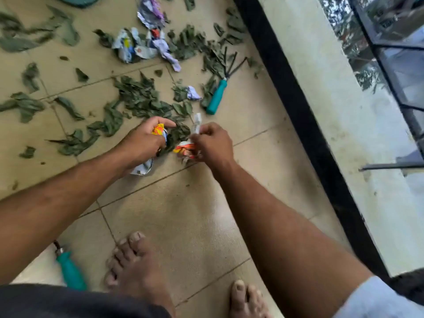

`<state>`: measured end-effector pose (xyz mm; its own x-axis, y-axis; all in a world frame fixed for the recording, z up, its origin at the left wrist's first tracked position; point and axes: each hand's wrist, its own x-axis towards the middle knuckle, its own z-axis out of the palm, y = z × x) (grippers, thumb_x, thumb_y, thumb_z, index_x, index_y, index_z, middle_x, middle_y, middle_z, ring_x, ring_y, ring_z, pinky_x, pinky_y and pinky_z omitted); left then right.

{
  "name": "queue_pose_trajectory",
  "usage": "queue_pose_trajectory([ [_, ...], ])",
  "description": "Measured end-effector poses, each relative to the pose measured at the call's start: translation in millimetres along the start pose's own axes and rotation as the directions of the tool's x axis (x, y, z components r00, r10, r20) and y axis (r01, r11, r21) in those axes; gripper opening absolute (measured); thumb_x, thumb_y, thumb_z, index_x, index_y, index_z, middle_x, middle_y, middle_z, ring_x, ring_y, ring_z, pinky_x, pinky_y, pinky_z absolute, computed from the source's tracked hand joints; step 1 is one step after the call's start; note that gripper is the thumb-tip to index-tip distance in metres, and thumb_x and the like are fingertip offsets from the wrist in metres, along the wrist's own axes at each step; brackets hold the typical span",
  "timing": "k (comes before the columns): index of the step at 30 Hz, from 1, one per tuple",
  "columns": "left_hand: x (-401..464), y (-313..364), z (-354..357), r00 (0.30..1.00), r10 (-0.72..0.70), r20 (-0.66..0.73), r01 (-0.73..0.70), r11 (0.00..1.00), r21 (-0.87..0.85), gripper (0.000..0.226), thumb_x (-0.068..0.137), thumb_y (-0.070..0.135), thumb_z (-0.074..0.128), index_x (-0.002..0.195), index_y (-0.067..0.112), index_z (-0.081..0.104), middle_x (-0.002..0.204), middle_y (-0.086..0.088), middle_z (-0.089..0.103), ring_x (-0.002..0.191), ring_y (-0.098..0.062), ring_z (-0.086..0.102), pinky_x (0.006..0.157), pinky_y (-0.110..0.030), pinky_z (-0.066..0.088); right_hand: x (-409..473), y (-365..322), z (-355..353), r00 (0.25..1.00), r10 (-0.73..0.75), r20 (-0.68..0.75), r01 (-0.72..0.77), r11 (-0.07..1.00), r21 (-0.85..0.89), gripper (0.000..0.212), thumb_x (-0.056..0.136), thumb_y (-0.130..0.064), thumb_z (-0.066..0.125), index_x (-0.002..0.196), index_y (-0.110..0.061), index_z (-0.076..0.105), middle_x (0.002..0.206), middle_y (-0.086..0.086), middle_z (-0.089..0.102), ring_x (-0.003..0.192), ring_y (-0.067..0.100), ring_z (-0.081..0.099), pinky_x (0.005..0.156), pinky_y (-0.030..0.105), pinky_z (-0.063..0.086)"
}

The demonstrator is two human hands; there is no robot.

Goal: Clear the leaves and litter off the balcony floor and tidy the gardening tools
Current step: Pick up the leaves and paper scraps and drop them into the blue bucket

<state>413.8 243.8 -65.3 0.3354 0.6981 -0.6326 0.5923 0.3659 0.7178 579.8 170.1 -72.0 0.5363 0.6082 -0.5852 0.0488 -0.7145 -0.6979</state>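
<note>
Low over the tiled floor (188,216), the left hand (142,143) curls around crumpled wrappers (159,131) and the right hand (213,143) pinches more litter (185,150). Both arms reach forward and down. Dry leaves (142,97) lie beyond, a hand rake (218,95) near them.

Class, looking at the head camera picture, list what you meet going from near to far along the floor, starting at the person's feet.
Bare feet → left hand and right hand, both gripping wrappers → hand rake → crumpled wrappers among leaves.
</note>
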Motion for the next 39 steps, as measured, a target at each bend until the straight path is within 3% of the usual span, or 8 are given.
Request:
queue_pose_trajectory([
  [3, -8, -16, -19, 0.999, -0.036, -0.037, 0.033, 0.997, -0.073, 0.052, 0.090, -0.002, 0.054, 0.119, 0.039, 0.069, 0.089, 0.000, 0.062, 0.065, -0.015, 0.046, 0.059, -0.030, 0.035, 3, 5, -26, 0.980, -0.017, -0.196, 0.002, 0.997, -0.074, 0.009, 0.088, -0.033, 0.072, 0.092, -0.027, 0.067, 0.079, -0.009, 0.073, 0.066, 0.008, 0.073, 0.066, 0.035, 0.061],
  [7, -16, -36, -35, 0.992, -0.096, -0.080, 0.086, 0.989, -0.119, 0.051, 0.091, -0.003, 0.054, 0.121, 0.036, 0.069, 0.100, 0.000, 0.066, 0.074, -0.017, 0.051, 0.066, -0.031, 0.038, 17, 18, -38, 0.917, -0.016, -0.398, -0.128, 0.934, -0.334, 0.027, 0.092, -0.037, 0.058, 0.116, -0.026, 0.066, 0.108, 0.003, 0.075, 0.100, 0.026, 0.070, 0.085, 0.036, 0.054],
  [16, -10, -36, -48, 0.981, -0.141, -0.130, 0.112, 0.971, -0.210, 0.055, 0.088, 0.000, 0.053, 0.118, 0.044, 0.066, 0.099, -0.001, 0.067, 0.079, -0.020, 0.055, 0.071, -0.036, 0.040, 21, -41, 76, 0.969, -0.235, 0.081, 0.248, 0.884, -0.397, 0.031, 0.099, -0.036, 0.059, 0.126, -0.025, 0.068, 0.116, 0.004, 0.075, 0.107, 0.026, 0.069, 0.089, 0.032, 0.051],
  [19, -12, -36, -60, 0.980, -0.134, -0.145, 0.096, 0.966, -0.239, 0.056, 0.090, -0.001, 0.055, 0.121, 0.044, 0.065, 0.114, -0.002, 0.070, 0.091, -0.024, 0.060, 0.075, -0.038, 0.044, 37, -56, 60, 0.954, -0.301, -0.007, 0.276, 0.881, -0.384, 0.034, 0.101, -0.038, 0.061, 0.131, -0.026, 0.070, 0.117, 0.000, 0.077, 0.102, 0.020, 0.072, 0.089, 0.027, 0.053],
  [23, -17, -43, -72, 0.977, -0.115, -0.177, 0.067, 0.964, -0.257, 0.054, 0.091, -0.002, 0.057, 0.119, 0.043, 0.066, 0.121, 0.002, 0.068, 0.101, -0.027, 0.064, 0.078, -0.040, 0.047, 64, -52, 9, 0.970, -0.216, -0.112, 0.150, 0.893, -0.424, 0.036, 0.102, -0.046, 0.062, 0.132, -0.030, 0.071, 0.099, -0.010, 0.075, 0.072, 0.004, 0.067, 0.062, 0.019, 0.047],
  [31, -33, -59, -93, 0.892, -0.212, -0.398, 0.066, 0.934, -0.351, 0.049, 0.097, 0.004, 0.054, 0.132, 0.037, 0.062, 0.110, 0.005, 0.064, 0.089, -0.023, 0.055, 0.075, -0.040, 0.042, 67, -17, -38, 0.904, -0.195, -0.380, -0.002, 0.887, -0.462, 0.036, 0.100, -0.031, 0.058, 0.135, -0.030, 0.068, 0.103, -0.001, 0.072, 0.079, 0.017, 0.066, 0.074, 0.034, 0.055],
  [35, -41, -63, -92, 0.867, -0.286, -0.408, 0.106, 0.906, -0.410, 0.049, 0.097, 0.004, 0.054, 0.132, 0.038, 0.059, 0.114, 0.000, 0.066, 0.086, -0.019, 0.055, 0.072, -0.035, 0.041, 44, -17, 18, 0.944, -0.191, -0.270, 0.053, 0.894, -0.446, 0.025, 0.102, -0.028, 0.057, 0.126, -0.023, 0.053, 0.110, -0.001, 0.062, 0.082, 0.018, 0.059, 0.071, 0.033, 0.045],
  [39, -54, -73, -89, 0.865, -0.360, -0.349, 0.169, 0.864, -0.473, 0.050, 0.090, 0.006, 0.060, 0.132, 0.034, 0.063, 0.115, -0.012, 0.071, 0.094, -0.022, 0.059, 0.081, -0.039, 0.043, 35, -52, 86, 0.964, -0.262, 0.045, 0.260, 0.888, -0.379, 0.018, 0.102, -0.028, 0.061, 0.116, -0.026, 0.050, 0.102, -0.004, 0.066, 0.072, 0.010, 0.063, 0.056, 0.030, 0.047],
])
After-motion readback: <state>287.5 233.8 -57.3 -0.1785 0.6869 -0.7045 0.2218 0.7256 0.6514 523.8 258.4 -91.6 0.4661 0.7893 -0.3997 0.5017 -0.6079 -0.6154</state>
